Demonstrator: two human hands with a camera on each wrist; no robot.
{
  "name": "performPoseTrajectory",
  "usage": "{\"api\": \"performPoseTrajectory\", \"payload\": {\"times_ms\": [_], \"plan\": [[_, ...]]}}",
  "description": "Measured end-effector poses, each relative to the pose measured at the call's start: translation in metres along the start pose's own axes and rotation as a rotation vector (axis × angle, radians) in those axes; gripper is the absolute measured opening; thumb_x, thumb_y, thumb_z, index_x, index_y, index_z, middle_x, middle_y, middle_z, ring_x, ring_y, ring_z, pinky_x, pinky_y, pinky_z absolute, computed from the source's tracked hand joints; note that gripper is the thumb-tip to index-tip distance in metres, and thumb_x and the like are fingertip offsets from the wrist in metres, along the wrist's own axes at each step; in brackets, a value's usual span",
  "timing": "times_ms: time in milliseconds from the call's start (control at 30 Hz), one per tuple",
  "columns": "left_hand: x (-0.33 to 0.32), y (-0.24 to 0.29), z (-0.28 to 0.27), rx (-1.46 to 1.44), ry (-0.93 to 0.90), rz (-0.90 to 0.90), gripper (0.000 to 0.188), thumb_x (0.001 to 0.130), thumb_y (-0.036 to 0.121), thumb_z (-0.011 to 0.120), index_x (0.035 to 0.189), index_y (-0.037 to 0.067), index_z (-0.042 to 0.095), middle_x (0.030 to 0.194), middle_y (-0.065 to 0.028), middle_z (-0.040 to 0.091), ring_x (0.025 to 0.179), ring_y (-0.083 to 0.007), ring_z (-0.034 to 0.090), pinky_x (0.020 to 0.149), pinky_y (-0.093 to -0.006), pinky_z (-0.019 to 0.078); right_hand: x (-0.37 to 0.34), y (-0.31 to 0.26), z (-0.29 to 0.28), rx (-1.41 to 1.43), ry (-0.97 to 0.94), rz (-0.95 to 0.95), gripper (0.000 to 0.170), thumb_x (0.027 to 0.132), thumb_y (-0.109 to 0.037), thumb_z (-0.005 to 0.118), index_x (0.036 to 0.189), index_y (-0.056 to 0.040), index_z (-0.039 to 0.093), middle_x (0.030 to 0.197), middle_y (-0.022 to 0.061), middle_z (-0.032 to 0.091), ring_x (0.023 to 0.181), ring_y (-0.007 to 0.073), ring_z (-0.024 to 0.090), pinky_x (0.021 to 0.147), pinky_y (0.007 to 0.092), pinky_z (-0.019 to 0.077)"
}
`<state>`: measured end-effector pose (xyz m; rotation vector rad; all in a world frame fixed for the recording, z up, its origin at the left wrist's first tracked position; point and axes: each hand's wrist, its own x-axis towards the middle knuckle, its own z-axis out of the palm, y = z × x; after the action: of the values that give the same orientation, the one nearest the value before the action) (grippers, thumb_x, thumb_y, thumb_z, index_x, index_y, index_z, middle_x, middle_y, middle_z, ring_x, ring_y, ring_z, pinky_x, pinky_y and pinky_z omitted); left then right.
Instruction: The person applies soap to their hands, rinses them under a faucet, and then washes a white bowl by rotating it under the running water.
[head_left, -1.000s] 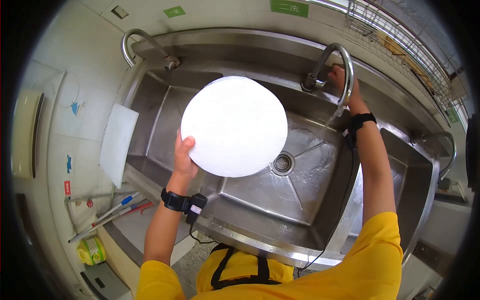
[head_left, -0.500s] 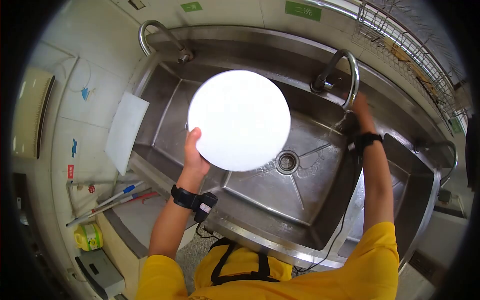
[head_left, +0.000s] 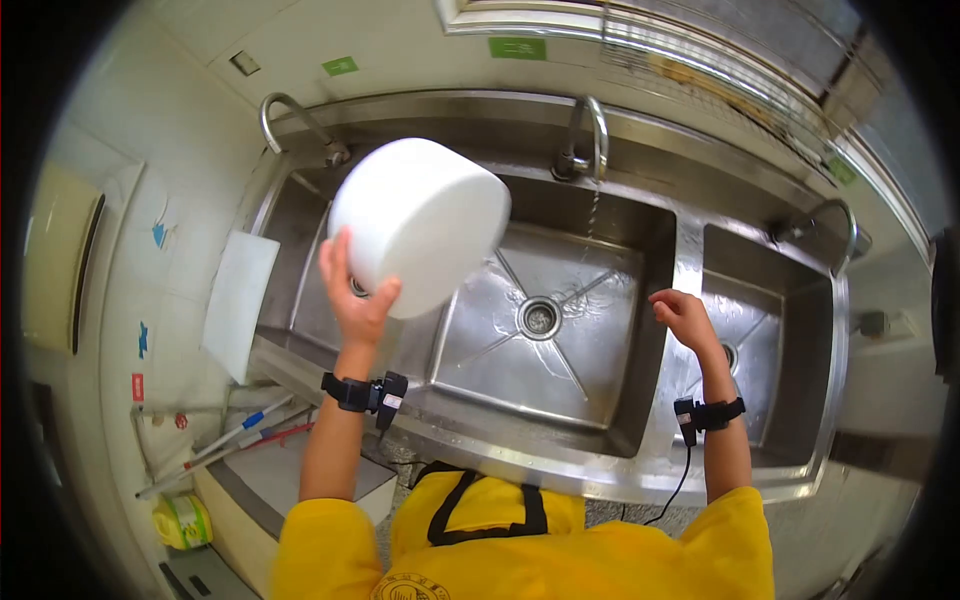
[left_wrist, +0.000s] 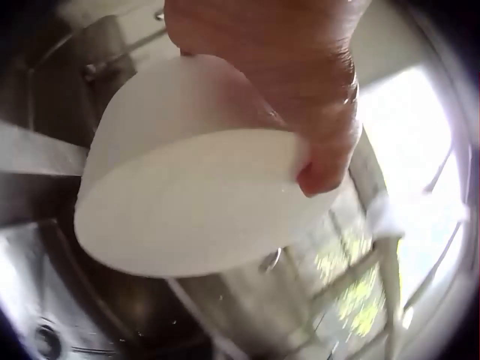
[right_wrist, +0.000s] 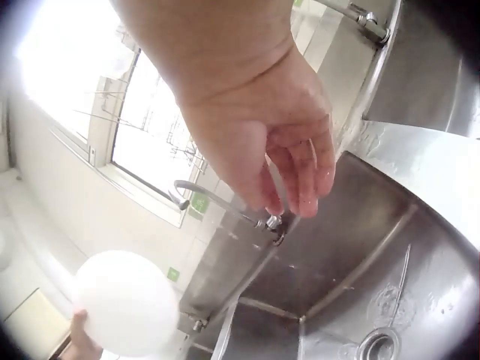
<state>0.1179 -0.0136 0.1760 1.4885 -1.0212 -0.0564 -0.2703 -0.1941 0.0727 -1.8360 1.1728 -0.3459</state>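
A white, round, deep tub-like vessel (head_left: pixel 430 220) is held tilted over the left part of the sinks in the head view. My left hand (head_left: pixel 358 305) grips its lower left edge, thumb on the flat round face and fingers along the curved side. The left wrist view shows the thumb (left_wrist: pixel 319 176) pressing that flat face; the inside of the vessel is hidden. Over the divider right of the middle basin, my right hand (head_left: pixel 690 320) holds nothing. Its fingers (right_wrist: pixel 304 176) hang loosely bent and wet in the right wrist view.
Water trickles from the middle faucet (head_left: pixel 598 140) into the middle basin (head_left: pixel 500 350), which has a round drain (head_left: pixel 540 318). Other faucets stand left (head_left: pixel 295 115) and right (head_left: pixel 840 225). A white board (head_left: pixel 240 300) leans at the left; a yellow-green jug (head_left: pixel 183 522) stands below.
My right hand has come away from behind the middle faucet, toward me. My left hand has tilted the white vessel, so its curved side now shows. The faucet's water still runs.
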Motion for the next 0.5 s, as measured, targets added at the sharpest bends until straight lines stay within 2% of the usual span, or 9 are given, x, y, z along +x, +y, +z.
{"api": "performPoseTrajectory", "payload": {"times_ms": [33, 67, 133, 167, 267, 300, 367, 433, 500], "plan": [[-0.001, -0.002, -0.004, 0.149, -0.08, 0.122, 0.075, 0.053, 0.034, 0.072, 0.121, 0.012, 0.048, 0.128, -0.0222, 0.027, 0.11, -0.0357, 0.039, 0.093, -0.0448, 0.0313, -0.016, -0.004, 0.0, 0.04, 0.017, 0.0, 0.019, 0.08, -0.014, 0.054, 0.094, -0.002, 0.06, 0.072, 0.0069, 0.062, 0.065, 0.0127, 0.058, 0.061, 0.0255, 0.0461], [-0.008, -0.002, -0.006, 0.134, -0.094, 0.125, 0.075, 0.053, 0.034, 0.072, 0.121, 0.012, 0.048, 0.128, -0.0222, 0.027, 0.11, -0.0357, 0.039, 0.093, -0.0448, 0.0313, -0.031, -0.006, 0.001, 0.073, 0.029, -0.003, 0.019, 0.08, -0.013, 0.054, 0.094, -0.0022, 0.061, 0.072, 0.007, 0.062, 0.065, 0.0129, 0.058, 0.061, 0.0255, 0.0461], [-0.022, 0.014, -0.009, 0.653, -0.541, 0.484, 0.078, 0.055, 0.032, 0.071, 0.124, 0.008, 0.042, 0.129, -0.0213, 0.025, 0.109, -0.0319, 0.041, 0.091, -0.0417, 0.0352, -0.061, -0.008, 0.007, 0.082, 0.034, -0.01, 0.02, 0.08, -0.013, 0.054, 0.096, -0.0018, 0.06, 0.072, 0.0062, 0.062, 0.068, 0.0119, 0.059, 0.061, 0.0247, 0.0461], [-0.024, 0.016, -0.007, 0.637, -0.548, 0.505, 0.078, 0.055, 0.032, 0.071, 0.124, 0.008, 0.042, 0.129, -0.0213, 0.025, 0.109, -0.0319, 0.041, 0.091, -0.0417, 0.0352, -0.075, -0.01, 0.013, 0.141, 0.062, 0.0, 0.02, 0.081, -0.012, 0.053, 0.096, -0.0013, 0.06, 0.073, 0.0055, 0.062, 0.068, 0.0114, 0.059, 0.062, 0.024, 0.0461], [-0.035, 0.014, 0.001, -0.552, -0.107, -0.318, 0.073, 0.066, 0.029, 0.063, 0.128, 0.005, 0.033, 0.123, -0.0156, 0.039, 0.114, -0.028, 0.038, 0.093, -0.0368, 0.0337, -0.115, -0.023, 0.034, 0.445, 0.134, 0.049, 0.02, 0.083, -0.01, 0.051, 0.098, 0.0015, 0.059, 0.078, 0.0062, 0.06, 0.07, 0.011, 0.058, 0.064, 0.0243, 0.048], [-0.042, 0.013, -0.001, -0.7, -0.162, -0.43, 0.069, 0.071, 0.024, 0.058, 0.129, 0.002, 0.029, 0.122, -0.0128, 0.041, 0.112, -0.0254, 0.04, 0.093, -0.0354, 0.0348, -0.127, -0.03, 0.04, 0.571, 0.174, 0.08, 0.02, 0.084, -0.011, 0.051, 0.098, 0.0007, 0.058, 0.077, 0.0066, 0.059, 0.069, 0.0113, 0.057, 0.064, 0.0252, 0.0484], [-0.059, 0.006, -0.002, -0.682, -0.187, -0.496, 0.067, 0.072, 0.024, 0.057, 0.129, 0.002, 0.029, 0.122, -0.0126, 0.041, 0.109, -0.0252, 0.043, 0.091, -0.0362, 0.0372, -0.145, -0.044, 0.061, 0.705, 0.245, 0.104, 0.02, 0.084, -0.012, 0.051, 0.099, 0.0, 0.057, 0.076, 0.0069, 0.059, 0.068, 0.0115, 0.057, 0.064, 0.0261, 0.0488], [-0.067, 0.008, -0.006, -0.597, -0.267, -0.519, 0.065, 0.074, 0.026, 0.055, 0.128, 0.001, 0.03, 0.124, -0.0132, 0.04, 0.109, -0.0261, 0.045, 0.092, -0.0379, 0.0375, -0.162, -0.05, 0.091, 1.508, 0.425, 0.062, 0.018, 0.085, -0.017, 0.051, 0.097, -0.0038, 0.056, 0.071, 0.005, 0.057, 0.062, 0.0116, 0.055, 0.063, 0.0263, 0.0481], [-0.069, 0.014, -0.01, -0.819, -0.381, -0.616, 0.067, 0.074, 0.028, 0.056, 0.129, 0.002, 0.03, 0.128, -0.0139, 0.037, 0.116, -0.0269, 0.038, 0.097, -0.038, 0.0313, -0.175, -0.061, 0.125, 2.027, 0.548, 0.007, 0.013, 0.085, -0.018, 0.051, 0.092, -0.0094, 0.056, 0.063, -0.0028, 0.054, 0.056, 0.0086, 0.051, 0.057, 0.0241, 0.0444]]}}
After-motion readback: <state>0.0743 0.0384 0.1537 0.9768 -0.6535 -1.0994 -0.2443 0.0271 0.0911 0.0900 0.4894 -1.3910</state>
